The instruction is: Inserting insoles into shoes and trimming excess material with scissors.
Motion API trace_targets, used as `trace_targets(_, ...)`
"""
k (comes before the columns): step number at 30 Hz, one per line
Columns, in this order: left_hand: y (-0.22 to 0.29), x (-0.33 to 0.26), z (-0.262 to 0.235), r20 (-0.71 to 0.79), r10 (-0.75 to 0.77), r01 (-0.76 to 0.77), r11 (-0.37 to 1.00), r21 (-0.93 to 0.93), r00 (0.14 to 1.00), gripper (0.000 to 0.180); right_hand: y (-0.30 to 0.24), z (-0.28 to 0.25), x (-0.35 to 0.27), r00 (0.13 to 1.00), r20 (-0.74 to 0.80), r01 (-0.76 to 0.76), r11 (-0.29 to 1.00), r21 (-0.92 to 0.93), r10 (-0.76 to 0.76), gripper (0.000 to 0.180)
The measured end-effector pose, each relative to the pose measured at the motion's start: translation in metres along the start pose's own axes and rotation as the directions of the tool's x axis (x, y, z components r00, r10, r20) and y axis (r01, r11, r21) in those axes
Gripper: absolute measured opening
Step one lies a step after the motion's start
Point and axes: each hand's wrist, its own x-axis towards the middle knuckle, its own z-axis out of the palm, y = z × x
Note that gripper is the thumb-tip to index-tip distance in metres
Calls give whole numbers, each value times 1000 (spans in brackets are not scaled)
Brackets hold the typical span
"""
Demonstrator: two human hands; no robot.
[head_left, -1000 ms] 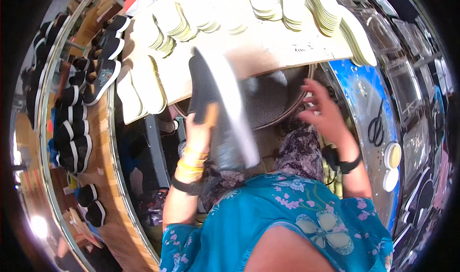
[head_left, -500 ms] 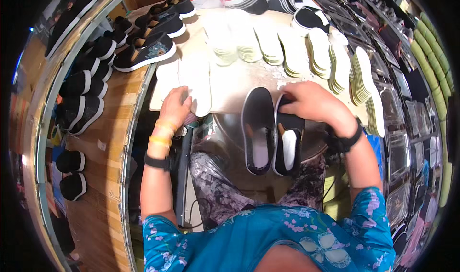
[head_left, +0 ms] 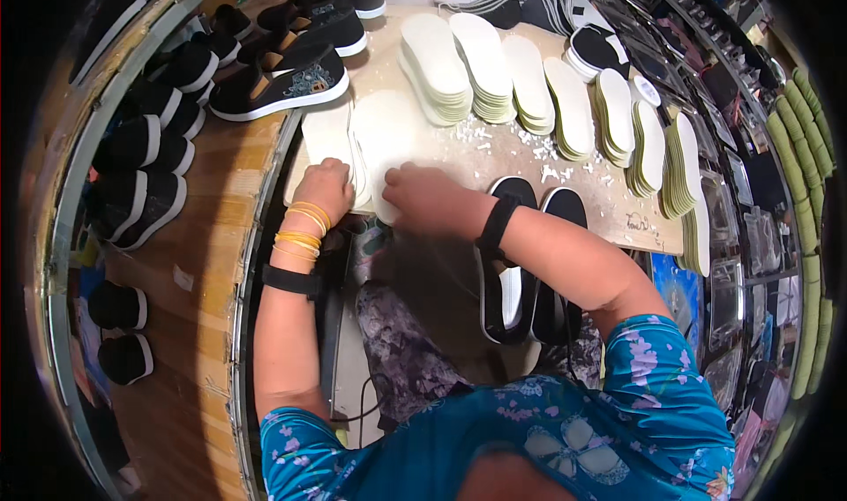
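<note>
On the left front of the board lie pale insoles [head_left: 328, 138], with my left hand [head_left: 323, 189] on their near ends, its fingers curled in. Just right of it, another insole [head_left: 385, 123] has its near end at my right hand [head_left: 429, 199], whose fingers close on that end with slight blur. A pair of black slip-on shoes hangs over the board's front edge. The left shoe [head_left: 510, 325] shows a white insole inside; the right shoe [head_left: 565, 205] stands beside it. My right forearm crosses over both shoes and hides their middles.
Several stacks of pale insoles [head_left: 435, 56] stand across the wooden board [head_left: 494, 161], with white scraps strewn between them. Black shoes [head_left: 282, 86] line the far left and the side shelf [head_left: 198, 325]. Racks with clear packs [head_left: 737, 197] rise at right.
My right hand has let go of the black shoes and moved left to the insole. The shoes have shifted slightly right. My left hand stays by the insoles, its fingers more curled.
</note>
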Motion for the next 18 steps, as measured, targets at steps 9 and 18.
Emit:
trace_targets(9,23,10,-51,87,10,-14,999,51,996,29,-28,-32,-12,952,-294,-143,975,-173,87,6)
trace_targets(18,139,-82,-133,-236,-273,5,663,-748,933,27,-32,-170,-266,295,-578,-91,625,775,761,22)
